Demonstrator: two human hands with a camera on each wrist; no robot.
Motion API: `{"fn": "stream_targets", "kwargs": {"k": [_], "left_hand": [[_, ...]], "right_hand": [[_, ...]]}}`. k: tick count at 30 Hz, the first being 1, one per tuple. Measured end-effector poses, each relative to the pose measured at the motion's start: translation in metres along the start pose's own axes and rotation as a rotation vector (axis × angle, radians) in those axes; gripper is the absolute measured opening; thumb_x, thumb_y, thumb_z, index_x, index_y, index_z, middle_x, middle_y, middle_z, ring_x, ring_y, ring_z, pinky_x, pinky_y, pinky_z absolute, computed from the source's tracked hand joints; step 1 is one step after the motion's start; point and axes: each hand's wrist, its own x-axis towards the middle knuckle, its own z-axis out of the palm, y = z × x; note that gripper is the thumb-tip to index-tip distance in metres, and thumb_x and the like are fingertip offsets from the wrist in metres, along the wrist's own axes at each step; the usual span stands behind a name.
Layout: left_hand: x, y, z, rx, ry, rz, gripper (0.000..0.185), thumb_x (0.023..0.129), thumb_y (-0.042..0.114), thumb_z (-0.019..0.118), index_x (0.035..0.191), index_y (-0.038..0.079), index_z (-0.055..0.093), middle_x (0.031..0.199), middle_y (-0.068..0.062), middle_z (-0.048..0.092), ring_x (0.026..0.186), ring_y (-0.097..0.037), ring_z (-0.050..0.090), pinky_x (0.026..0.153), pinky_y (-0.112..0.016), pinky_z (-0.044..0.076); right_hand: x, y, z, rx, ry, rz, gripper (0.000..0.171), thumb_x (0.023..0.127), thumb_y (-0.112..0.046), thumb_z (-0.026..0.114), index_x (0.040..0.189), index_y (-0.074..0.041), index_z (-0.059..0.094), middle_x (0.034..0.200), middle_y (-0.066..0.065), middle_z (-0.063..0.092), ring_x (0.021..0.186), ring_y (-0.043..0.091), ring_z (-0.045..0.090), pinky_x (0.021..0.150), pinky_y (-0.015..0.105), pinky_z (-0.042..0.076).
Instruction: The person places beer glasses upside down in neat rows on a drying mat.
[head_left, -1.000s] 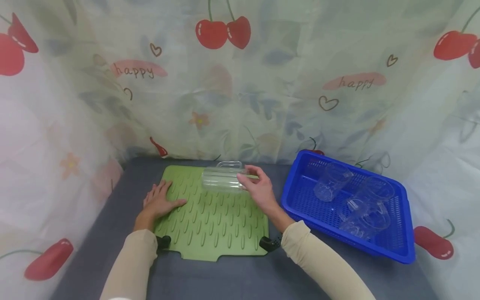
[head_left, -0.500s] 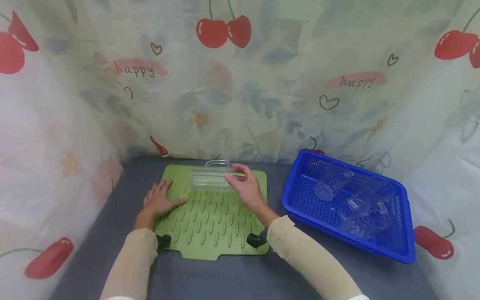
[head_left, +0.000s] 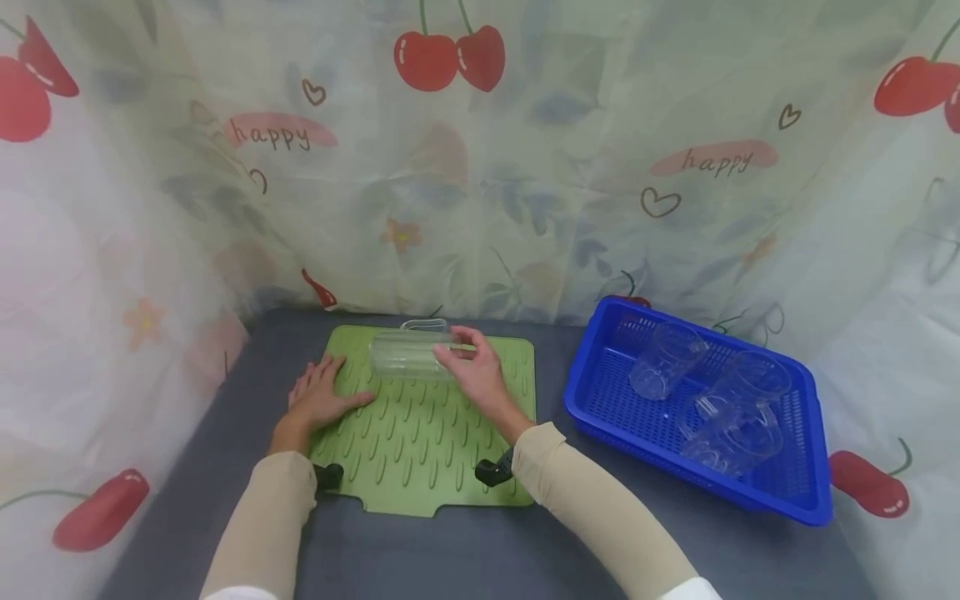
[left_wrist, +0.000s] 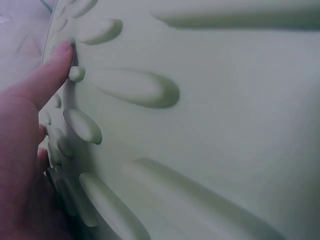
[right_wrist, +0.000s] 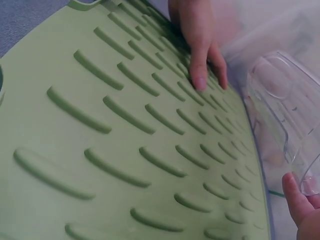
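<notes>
In the head view my right hand (head_left: 478,372) holds a clear mug (head_left: 408,356) by its rim end. The mug lies on its side in the air over the back of a green ridged drying mat (head_left: 420,450), its handle pointing away from me. The right wrist view shows the same mug (right_wrist: 285,95) at the right edge, with thumb and fingers at its rim. With fingers spread, my left hand (head_left: 321,398) rests on the mat's left edge; in the left wrist view its thumb (left_wrist: 47,75) lies over the ridges.
Right of the mat stands a blue plastic basket (head_left: 615,379) with several clear mugs (head_left: 666,360) lying in it. A dark grey cloth (head_left: 480,554) covers the table. Behind it hangs a curtain (head_left: 495,192) printed with cherries.
The right hand has carried the mug leftward along the back of the mat. The left hand has stayed on the mat's left edge.
</notes>
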Motion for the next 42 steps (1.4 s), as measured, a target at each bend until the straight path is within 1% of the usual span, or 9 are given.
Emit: {"fn": "stream_targets", "kwargs": {"k": [12, 17, 22, 27, 32, 34, 36, 39, 42], "left_hand": [[0.006, -0.006, 0.001, -0.007, -0.005, 0.002, 0.115, 0.083, 0.076, 0.063, 0.166, 0.017, 0.011, 0.174, -0.016, -0.002, 0.157, -0.049, -0.008, 0.122, -0.073, -0.001], [0.001, -0.003, -0.006, -0.012, -0.022, 0.004, 0.110, 0.087, 0.067, 0.067, 0.165, 0.011, 0.014, 0.172, -0.022, 0.001, 0.156, -0.052, -0.005, 0.123, -0.071, 0.001], [-0.003, 0.011, -0.021, -0.038, -0.025, 0.006, 0.090, 0.097, 0.051, 0.062, 0.161, 0.002, 0.023, 0.167, -0.031, 0.013, 0.152, -0.057, 0.010, 0.122, -0.072, 0.013], [-0.004, 0.022, -0.034, -0.173, 0.031, -0.046, 0.072, 0.105, 0.037, 0.051, 0.159, -0.002, 0.026, 0.162, -0.035, 0.022, 0.149, -0.056, 0.020, 0.119, -0.069, 0.025], [-0.006, 0.031, -0.036, -0.342, 0.209, -0.035, 0.066, 0.108, 0.043, 0.043, 0.160, 0.006, 0.029, 0.163, -0.028, 0.028, 0.150, -0.047, 0.030, 0.120, -0.063, 0.030], [-0.008, 0.038, -0.035, -0.401, 0.255, -0.023, 0.066, 0.108, 0.049, 0.040, 0.160, 0.010, 0.031, 0.165, -0.022, 0.030, 0.151, -0.044, 0.029, 0.121, -0.062, 0.028], [-0.009, 0.044, -0.035, -0.458, 0.259, -0.004, 0.068, 0.107, 0.054, 0.039, 0.161, 0.014, 0.030, 0.166, -0.017, 0.030, 0.152, -0.042, 0.029, 0.122, -0.062, 0.029], [-0.008, 0.052, -0.035, -0.525, 0.225, 0.041, 0.072, 0.105, 0.062, 0.037, 0.162, 0.017, 0.028, 0.167, -0.012, 0.030, 0.151, -0.040, 0.032, 0.120, -0.061, 0.032], [-0.008, 0.057, -0.033, -0.574, 0.194, 0.097, 0.075, 0.104, 0.064, 0.038, 0.162, 0.017, 0.029, 0.166, -0.012, 0.031, 0.148, -0.040, 0.037, 0.117, -0.060, 0.037]], "right_hand": [[0.003, 0.010, 0.014, 0.001, -0.001, 0.000, 0.062, 0.092, -0.044, 0.075, 0.143, -0.016, 0.055, 0.140, 0.004, 0.058, 0.124, 0.026, 0.064, 0.094, 0.042, 0.059], [0.003, 0.011, 0.021, 0.018, -0.028, 0.001, 0.060, 0.094, -0.044, 0.073, 0.144, -0.016, 0.054, 0.140, 0.005, 0.058, 0.124, 0.026, 0.064, 0.092, 0.041, 0.059], [0.006, 0.013, 0.027, 0.025, 0.002, 0.000, 0.059, 0.094, -0.043, 0.072, 0.143, -0.015, 0.055, 0.138, 0.006, 0.059, 0.122, 0.026, 0.064, 0.091, 0.039, 0.059], [0.007, 0.013, 0.030, 0.020, 0.028, 0.006, 0.060, 0.094, -0.044, 0.073, 0.143, -0.014, 0.055, 0.138, 0.007, 0.059, 0.122, 0.027, 0.064, 0.093, 0.040, 0.059], [0.006, 0.015, 0.030, 0.022, 0.035, 0.012, 0.060, 0.093, -0.045, 0.073, 0.143, -0.015, 0.055, 0.138, 0.004, 0.059, 0.122, 0.024, 0.064, 0.093, 0.037, 0.059], [0.006, 0.015, 0.030, 0.025, 0.038, 0.012, 0.060, 0.093, -0.046, 0.072, 0.143, -0.016, 0.055, 0.138, 0.004, 0.059, 0.122, 0.024, 0.064, 0.093, 0.036, 0.059], [0.005, 0.014, 0.030, 0.030, 0.041, 0.010, 0.060, 0.093, -0.045, 0.072, 0.142, -0.016, 0.055, 0.138, 0.005, 0.059, 0.122, 0.024, 0.064, 0.093, 0.037, 0.059], [0.006, 0.013, 0.030, 0.045, 0.040, -0.001, 0.058, 0.094, -0.043, 0.072, 0.142, -0.014, 0.055, 0.139, 0.007, 0.058, 0.122, 0.026, 0.064, 0.094, 0.038, 0.059], [0.005, 0.011, 0.032, 0.060, 0.028, -0.004, 0.057, 0.095, -0.041, 0.071, 0.143, -0.014, 0.055, 0.140, 0.007, 0.058, 0.124, 0.027, 0.063, 0.094, 0.039, 0.059]]}}
